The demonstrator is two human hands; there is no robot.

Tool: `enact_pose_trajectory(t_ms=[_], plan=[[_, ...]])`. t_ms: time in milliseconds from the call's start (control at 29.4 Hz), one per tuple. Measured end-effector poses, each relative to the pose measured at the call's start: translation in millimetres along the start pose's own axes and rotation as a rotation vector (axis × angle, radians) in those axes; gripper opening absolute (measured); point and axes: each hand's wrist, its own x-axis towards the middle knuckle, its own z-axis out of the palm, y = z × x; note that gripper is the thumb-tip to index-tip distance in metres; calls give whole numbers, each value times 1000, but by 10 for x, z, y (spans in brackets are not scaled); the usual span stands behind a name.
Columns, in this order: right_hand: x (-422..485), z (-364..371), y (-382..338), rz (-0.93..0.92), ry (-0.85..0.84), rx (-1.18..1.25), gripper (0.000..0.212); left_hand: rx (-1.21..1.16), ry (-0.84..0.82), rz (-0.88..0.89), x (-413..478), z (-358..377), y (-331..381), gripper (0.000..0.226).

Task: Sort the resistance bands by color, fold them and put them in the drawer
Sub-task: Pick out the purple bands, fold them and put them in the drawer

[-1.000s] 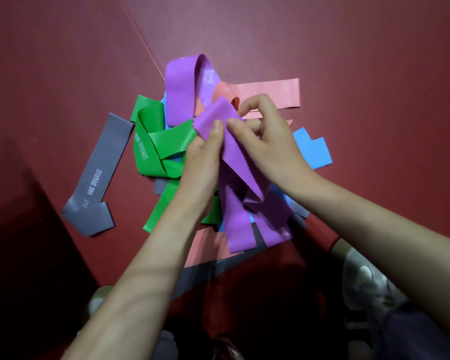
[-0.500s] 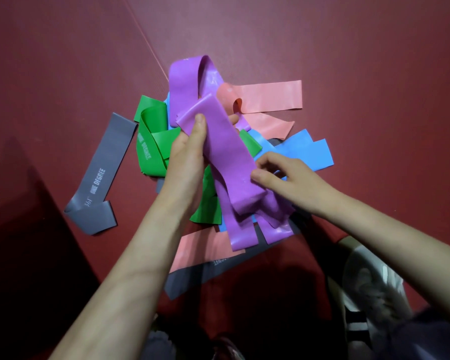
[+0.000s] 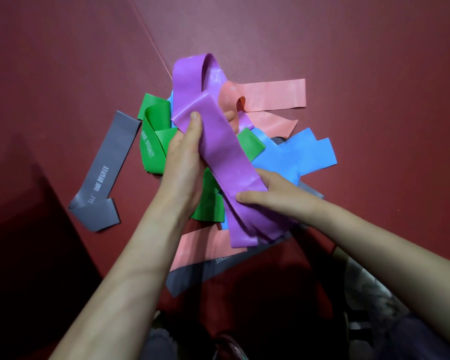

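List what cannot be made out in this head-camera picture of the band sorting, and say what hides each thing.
1. The drawer: nowhere in the head view; it lies outside the frame.
2. Fingers of the left hand: mostly behind the purple band it grips; only the thumb shows plainly.
3. Print on the lower grey band: blurred, partly under a pink band.
4. Count of the blue bands: overlapped by the pile and the right hand.

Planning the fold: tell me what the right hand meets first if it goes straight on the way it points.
The right hand points left and pinches the purple band. Pushed on, it would probably meet the left hand, which grips the band's upper end; depth is unclear.
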Motion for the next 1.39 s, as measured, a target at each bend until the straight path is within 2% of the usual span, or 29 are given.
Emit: enact_pose_trajectory(t_ms=[102,170,238,340,408,544,645,713,815,883,951,1019,1087,1155,1223,1325,1393], plan=[[-69,-17,-35,142,-228,280,10,-32,0,-2,3,2,49,45],[-103,4,-49,176,-359,446,10,-40,4,9,13,1,81,40],[-55,69,-22,181,-322,523,13,-38,4,25,20,-5,91,36],[113,168,100,165,1,312,15,-22,10,15,18,-15,49,33],[160,198,166,160,107,168,21,-12,14,-14,8,-10,11,30],[145,212,236,47,86,-19,22,-12,44,-26,22,-1,3,29],[116,187,243,109,59,175,20,-30,40,-4,31,-5,11,30],[59,128,223,194,-67,196,24,-2,25,7,30,-34,6,33],[-38,57,178,263,-336,111,8,60,13,-8,31,-86,-4,32],[-57,45,171,341,-404,125,7,66,12,-15,31,-94,-32,30],[-32,72,207,376,-422,-37,13,47,13,-32,20,-71,-66,28],[2,91,255,357,-440,-315,20,70,1,-42,7,-49,-99,28],[23,91,276,318,-401,-442,21,96,-14,-41,-1,-43,-127,29],[34,68,285,287,-398,-454,24,92,-9,-46,9,-52,-124,29],[2,66,276,265,-429,-389,11,86,6,-43,24,-68,-104,28],[-57,94,247,231,-363,-129,34,71,25,-41,43,-80,-50,30],[-39,125,287,188,-254,-114,37,79,29,-34,46,-77,-18,31]])
